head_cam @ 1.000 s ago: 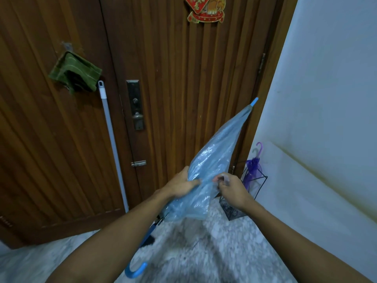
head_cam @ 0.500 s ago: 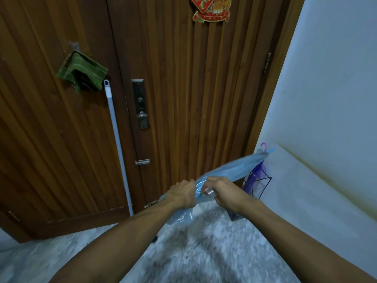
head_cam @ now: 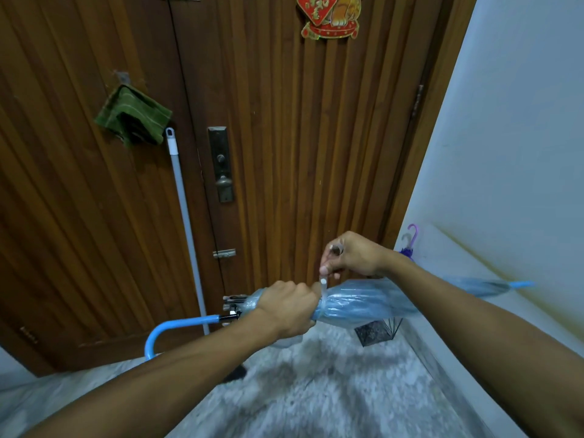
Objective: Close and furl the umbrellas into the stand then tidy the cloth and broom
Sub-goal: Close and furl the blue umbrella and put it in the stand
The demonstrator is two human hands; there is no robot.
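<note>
A closed translucent blue umbrella (head_cam: 366, 303) lies nearly level in front of me, its curved handle to the left and its tip to the right. My left hand (head_cam: 286, 308) grips the furled canopy near the handle end. My right hand (head_cam: 350, 256) pinches the clear tie strap (head_cam: 323, 284) and holds it up above the canopy. A black wire stand (head_cam: 377, 331) sits in the corner behind my right forearm, with a purple umbrella (head_cam: 410, 240) in it. On the door hangs a green cloth (head_cam: 134, 116), and a white broom handle (head_cam: 185, 222) leans beside it.
A brown wooden double door (head_cam: 300, 153) with a lock plate (head_cam: 222, 164) fills the view ahead. A white wall (head_cam: 512, 137) runs along the right. The floor (head_cam: 316, 390) is grey speckled stone. A red paper ornament (head_cam: 330, 15) hangs high on the door.
The umbrella has swung down from pointing up-right to nearly level, and its canopy is wound tighter. My right hand has lifted the tie strap above it.
</note>
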